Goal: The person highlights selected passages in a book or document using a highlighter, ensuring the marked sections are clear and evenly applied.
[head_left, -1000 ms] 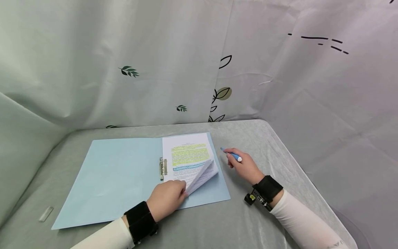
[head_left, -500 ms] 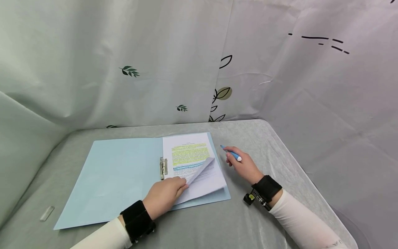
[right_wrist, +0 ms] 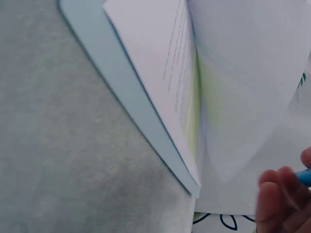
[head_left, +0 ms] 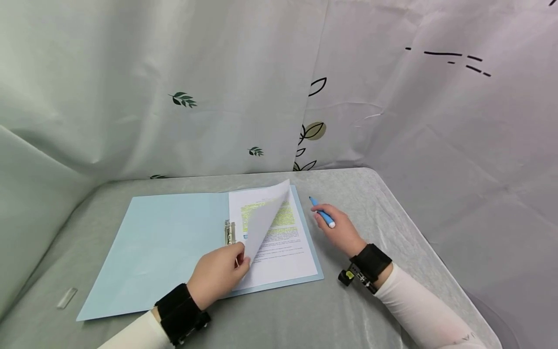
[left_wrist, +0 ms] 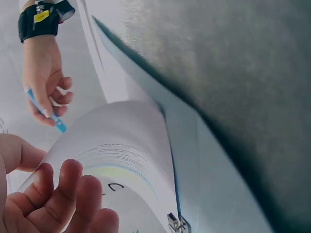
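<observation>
A light blue folder (head_left: 174, 242) lies spread flat on the grey cloth, with printed papers (head_left: 283, 259) under a metal clip (head_left: 229, 232) near its spine. My left hand (head_left: 220, 271) pinches the lower corner of the top sheet (head_left: 263, 223), which curls up and leftward. Beneath it shows another page with yellow highlighted lines (head_left: 283, 215). In the left wrist view the thumb and fingers of my left hand (left_wrist: 58, 194) meet at the paper's edge. My right hand (head_left: 342, 232), just right of the folder, holds a blue highlighter (head_left: 323, 212), its tip pointing away from me.
A small pale strip (head_left: 67, 298) lies on the grey tablecloth (head_left: 370, 300) left of the folder. White curtains (head_left: 218, 87) with leaf prints hang behind the table and at both sides.
My left hand has moved left, lifting the top sheet's corner and turning the page over, which uncovers the highlighted page below. The highlighter in my right hand has tilted more upright.
</observation>
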The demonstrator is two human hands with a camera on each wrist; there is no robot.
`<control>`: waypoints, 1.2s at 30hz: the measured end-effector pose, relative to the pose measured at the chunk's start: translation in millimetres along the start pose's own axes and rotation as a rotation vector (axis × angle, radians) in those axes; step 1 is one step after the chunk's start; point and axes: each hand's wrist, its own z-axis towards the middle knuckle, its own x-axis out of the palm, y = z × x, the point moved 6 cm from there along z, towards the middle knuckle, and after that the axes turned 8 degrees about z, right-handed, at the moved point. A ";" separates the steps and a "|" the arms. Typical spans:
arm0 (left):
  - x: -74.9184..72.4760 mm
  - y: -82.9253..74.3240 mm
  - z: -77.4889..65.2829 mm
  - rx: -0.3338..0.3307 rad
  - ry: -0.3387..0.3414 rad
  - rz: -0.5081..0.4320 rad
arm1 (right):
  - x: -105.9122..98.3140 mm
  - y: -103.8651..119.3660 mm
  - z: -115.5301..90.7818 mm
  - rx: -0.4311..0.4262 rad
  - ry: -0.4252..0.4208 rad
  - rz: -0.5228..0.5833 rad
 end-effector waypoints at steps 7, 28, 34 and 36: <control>-6.2 16.4 -16.9 -0.113 0.085 -0.107 | 21.8 14.0 10.2 -0.021 0.118 -0.077; -9.8 43.9 -52.6 -0.292 0.183 -0.202 | 141.9 69.6 55.3 -0.141 0.610 -0.454; -9.7 49.2 -60.6 -0.308 0.182 -0.195 | 166.3 78.1 60.3 -0.163 0.647 -0.452; -9.6 50.1 -64.0 -0.314 0.195 -0.171 | 172.4 80.4 60.8 -0.172 0.652 -0.444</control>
